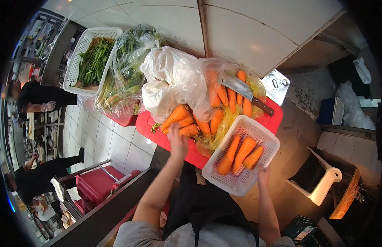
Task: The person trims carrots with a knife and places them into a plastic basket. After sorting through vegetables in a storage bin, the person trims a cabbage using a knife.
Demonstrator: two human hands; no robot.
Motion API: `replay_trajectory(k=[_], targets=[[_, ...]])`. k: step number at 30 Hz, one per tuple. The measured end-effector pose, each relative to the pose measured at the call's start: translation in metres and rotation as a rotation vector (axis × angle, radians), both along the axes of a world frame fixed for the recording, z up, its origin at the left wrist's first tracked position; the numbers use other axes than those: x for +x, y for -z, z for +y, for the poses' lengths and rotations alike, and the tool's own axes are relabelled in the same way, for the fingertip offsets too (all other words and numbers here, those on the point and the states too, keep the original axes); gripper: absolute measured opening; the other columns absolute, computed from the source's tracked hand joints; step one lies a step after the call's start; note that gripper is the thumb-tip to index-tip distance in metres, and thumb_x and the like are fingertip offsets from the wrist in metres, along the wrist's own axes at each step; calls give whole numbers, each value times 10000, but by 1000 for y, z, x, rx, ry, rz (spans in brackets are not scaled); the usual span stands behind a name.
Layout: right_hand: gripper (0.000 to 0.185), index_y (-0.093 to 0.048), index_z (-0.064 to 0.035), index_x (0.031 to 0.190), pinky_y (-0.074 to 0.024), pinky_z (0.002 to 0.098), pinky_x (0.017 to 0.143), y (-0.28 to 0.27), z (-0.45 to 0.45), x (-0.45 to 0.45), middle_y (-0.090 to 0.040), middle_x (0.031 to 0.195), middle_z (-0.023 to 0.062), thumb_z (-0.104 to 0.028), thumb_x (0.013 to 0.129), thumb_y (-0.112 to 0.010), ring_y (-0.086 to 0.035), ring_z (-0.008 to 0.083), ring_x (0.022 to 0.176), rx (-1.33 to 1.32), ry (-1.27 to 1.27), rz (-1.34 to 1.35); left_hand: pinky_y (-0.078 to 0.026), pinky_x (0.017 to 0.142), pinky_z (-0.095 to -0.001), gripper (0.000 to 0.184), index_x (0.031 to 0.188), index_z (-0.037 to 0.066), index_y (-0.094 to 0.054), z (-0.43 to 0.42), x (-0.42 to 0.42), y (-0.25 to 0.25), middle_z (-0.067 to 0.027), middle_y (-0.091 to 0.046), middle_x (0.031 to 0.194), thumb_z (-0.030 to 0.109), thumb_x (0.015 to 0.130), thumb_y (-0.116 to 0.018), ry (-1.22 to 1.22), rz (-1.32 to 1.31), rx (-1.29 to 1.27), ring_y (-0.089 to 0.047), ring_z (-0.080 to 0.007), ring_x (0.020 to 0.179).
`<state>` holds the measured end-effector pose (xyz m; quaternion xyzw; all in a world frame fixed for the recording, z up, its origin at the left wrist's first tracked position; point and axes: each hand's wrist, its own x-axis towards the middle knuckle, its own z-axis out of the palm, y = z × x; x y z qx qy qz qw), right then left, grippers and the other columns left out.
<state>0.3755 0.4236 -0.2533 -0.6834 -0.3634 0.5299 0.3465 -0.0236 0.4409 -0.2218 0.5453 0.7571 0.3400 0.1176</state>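
My right hand (263,172) grips the right side of a white perforated plastic basket (212,176), which tilts in front of my body. Three carrots (243,152) lie inside it. My left hand (177,142), a little blurred, reaches over the loose carrots (177,116) on the red lid (146,123); its fingers are stretched out beside a carrot, and I cannot tell whether they touch it. More carrots (224,95) lie behind, partly in clear and yellow plastic bags. A cleaver (241,89) with a brown wooden handle rests across them.
White plastic bags (162,82) and bagged green vegetables (127,68) stand along the tiled wall, with a basket of leafy greens (71,73) at far left. A metal scale (276,87) is behind the lid. A white stool (318,193) stands right; two people in dark clothes are left.
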Motion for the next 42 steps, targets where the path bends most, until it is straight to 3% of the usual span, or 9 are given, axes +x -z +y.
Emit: replay_trajectory(k=[7,11,17,20,22,27,35,38,42], targets=[[469,-339,14,1317,-407,334,947,6,-33,-37,-503,1218,144,27,868,-476,-509,226,1094,-46,133,73,-380,952,-438,700,1343,9,-340,45,-33,16,-193,-417,1270,225,778,-691,-116,338,-378,-415,-381,1162],[459,-354,-4,1301,-434,347,927,-2,-28,-32,-519,1208,130,-64,889,-545,-514,217,1096,-72,67,133,-392,937,-427,648,1329,-1,-326,37,-52,20,-205,-458,1218,172,807,-668,-64,91,-283,-462,-378,1111],[418,-401,-11,1281,-445,360,918,6,-30,-27,-549,1178,121,-137,909,-544,-536,220,1067,-163,85,152,-384,961,-380,482,1296,-8,-322,-13,40,-102,-159,-499,1146,45,877,-553,-20,-660,-48,-492,-274,1087],[420,-387,-15,1283,-460,352,889,3,-27,-31,-555,1170,128,-118,905,-539,-555,228,1038,-186,123,220,-376,965,-396,549,1306,-8,-306,-57,107,-64,-204,-460,1145,87,855,-603,159,-865,-437,-461,-319,1110],[360,-441,-6,1247,-466,351,884,1,-25,-31,-572,1147,116,-120,916,-525,-560,216,1032,-179,119,188,-318,1007,-440,518,1259,-83,-348,-58,138,-68,-295,-366,1225,68,831,-598,283,-562,-393,-376,-419,1165],[382,-399,-4,1264,-485,354,854,13,-31,-19,-571,1139,125,-69,902,-503,-583,231,995,-203,93,63,-326,1014,-445,565,1278,-56,-364,-13,47,-28,-279,-374,1200,-29,747,-555,177,-298,-101,-375,-422,1158],[402,-387,-42,1274,-543,381,721,12,-60,-24,-561,1128,146,-52,886,-492,-604,255,955,-252,158,98,-349,973,-478,604,1286,40,-412,-10,-31,16,-136,-409,1237,85,733,-650,358,288,-501,-406,-339,1160],[413,-387,-46,1282,-544,381,707,1,-57,-33,-555,1143,139,-59,885,-498,-602,255,955,-351,168,87,-369,948,-493,687,1281,37,-408,-16,-21,29,-162,-400,1242,139,683,-730,284,376,-635,-399,-341,1170],[420,-394,-36,1284,-510,369,799,6,-60,-28,-549,1160,132,-59,880,-504,-583,242,990,-252,151,5,-327,1008,-462,708,1246,12,-412,-25,-22,42,-247,-398,1202,112,643,-769,178,-45,-575,-360,-406,1194]])
